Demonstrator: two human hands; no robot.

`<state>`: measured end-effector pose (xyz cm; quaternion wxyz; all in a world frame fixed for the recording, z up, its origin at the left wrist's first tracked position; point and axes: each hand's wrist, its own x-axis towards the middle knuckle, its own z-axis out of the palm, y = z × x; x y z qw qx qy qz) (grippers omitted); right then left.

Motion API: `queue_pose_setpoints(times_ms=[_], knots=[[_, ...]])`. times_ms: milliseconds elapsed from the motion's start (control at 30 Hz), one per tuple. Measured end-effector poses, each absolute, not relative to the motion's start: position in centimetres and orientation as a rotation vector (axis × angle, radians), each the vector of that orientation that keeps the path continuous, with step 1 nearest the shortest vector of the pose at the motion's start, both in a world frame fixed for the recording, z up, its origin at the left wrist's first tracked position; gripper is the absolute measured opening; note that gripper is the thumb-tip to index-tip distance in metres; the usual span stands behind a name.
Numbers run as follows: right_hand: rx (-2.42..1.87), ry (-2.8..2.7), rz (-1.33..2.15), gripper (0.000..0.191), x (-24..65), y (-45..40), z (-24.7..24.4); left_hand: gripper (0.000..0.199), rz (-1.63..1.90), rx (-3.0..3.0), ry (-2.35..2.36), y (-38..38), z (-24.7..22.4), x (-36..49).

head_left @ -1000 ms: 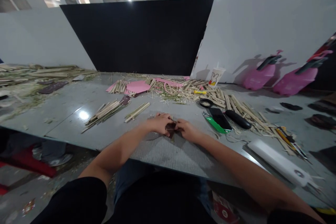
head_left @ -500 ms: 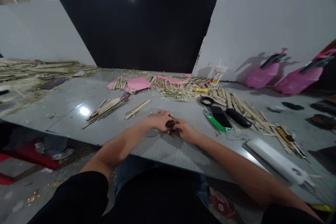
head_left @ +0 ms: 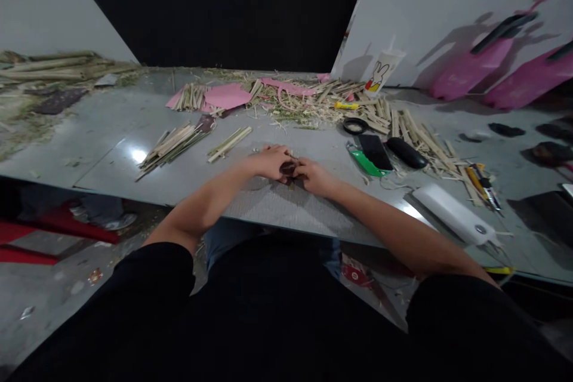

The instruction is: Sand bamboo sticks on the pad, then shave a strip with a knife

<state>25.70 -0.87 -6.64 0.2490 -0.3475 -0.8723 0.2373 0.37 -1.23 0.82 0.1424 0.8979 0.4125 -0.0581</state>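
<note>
My left hand (head_left: 271, 162) is curled around a small dark brown piece (head_left: 287, 168), low over the grey table (head_left: 250, 209) near its front edge. Fingers and thumb of my right hand (head_left: 317, 178) pinch the same piece from the other side. The hands nearly touch, and the fingers cover most of the piece, so its kind cannot be made out. A few thin split sticks (head_left: 230, 144) lie just beyond my left hand. Further left rests a bigger bundle of split sticks (head_left: 171, 148).
Pink paper (head_left: 228, 96), shavings and more sticks line the back. Right of my hands lie a black round dish (head_left: 354, 126), a green packet (head_left: 369, 164), a phone (head_left: 375, 151), a black case (head_left: 406, 153), a white power strip (head_left: 452, 213) and cutters (head_left: 483, 184). A cup (head_left: 382, 73) and pink spray bottles (head_left: 472, 68) stand behind.
The view has tipped downward, so the table sits higher in the picture. Both hands remain together on the brown piece, with only slight finger movement.
</note>
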Motion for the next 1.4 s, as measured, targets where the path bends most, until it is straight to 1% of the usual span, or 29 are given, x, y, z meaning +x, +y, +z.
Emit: queue_pose_setpoints(times_ms=[100, 267, 400, 533, 733, 800, 833, 967, 1033, 1100, 1167, 1200, 1300, 1333, 1400], knots=[[-0.967, -2.351, 0.623, 0.019, 25.7, -0.9, -6.5, 0.08, -0.161, 2.595, 1.19, -1.2, 0.7, 0.3], [-0.911, -2.397, 0.64, 0.021, 25.8, -0.5, -6.5, 0.07, -0.162, 2.605, 1.188, -1.1, 0.6, 0.2], [-0.951, -2.356, 0.593, 0.02, 25.8, -0.2, -6.8, 0.078, -0.153, 2.59, 1.176, -1.1, 0.7, 0.2], [-0.876, -2.418, 0.628, 0.019, 25.7, -0.3, -7.3, 0.073, -0.168, 2.572, 1.2, -1.0, 0.7, 0.3], [-0.912, -2.391, 0.559, 0.02, 27.2, 0.6, -6.6, 0.087, -0.173, 2.583, 1.144, -0.9, 0.7, -0.1], [-0.891, -2.413, 0.56, 0.017, 27.8, 0.4, -6.4, 0.09, -0.157, 2.574, 1.138, -0.8, 0.6, -0.2], [-0.882, -2.426, 0.562, 0.019, 28.0, 0.2, -6.3, 0.09, -0.146, 2.571, 1.134, -0.7, 0.5, -0.3], [-0.882, -2.482, 0.524, 0.051, 28.1, -1.1, -6.0, 0.092, -0.111, 2.584, 1.138, -0.5, 0.1, -0.4], [-0.904, -2.498, 0.492, 0.058, 27.8, -1.6, -5.8, 0.093, -0.104, 2.595, 1.143, -0.4, -0.1, -0.4], [-0.931, -2.49, 0.482, 0.06, 27.2, -2.1, -5.8, 0.09, -0.094, 2.596, 1.156, -0.3, -0.3, -0.4], [-0.944, -2.47, 0.505, 0.059, 26.7, -2.4, -5.7, 0.087, -0.09, 2.591, 1.161, -0.2, -0.4, -0.4], [-0.944, -2.46, 0.527, 0.054, 26.6, -2.5, -5.7, 0.087, -0.093, 2.589, 1.158, -0.2, -0.4, -0.4], [-0.932, -2.437, 0.606, 0.031, 26.6, -2.6, -5.5, 0.094, -0.093, 2.593, 1.187, 0.0, -0.5, -0.5], [-0.925, -2.437, 0.63, 0.029, 26.7, -2.5, -5.4, 0.096, -0.084, 2.597, 1.208, 0.1, -0.6, -0.5], [-0.918, -2.443, 0.665, 0.032, 27.1, -2.3, -5.1, 0.097, -0.062, 2.598, 1.245, 0.1, -0.6, -0.5]])
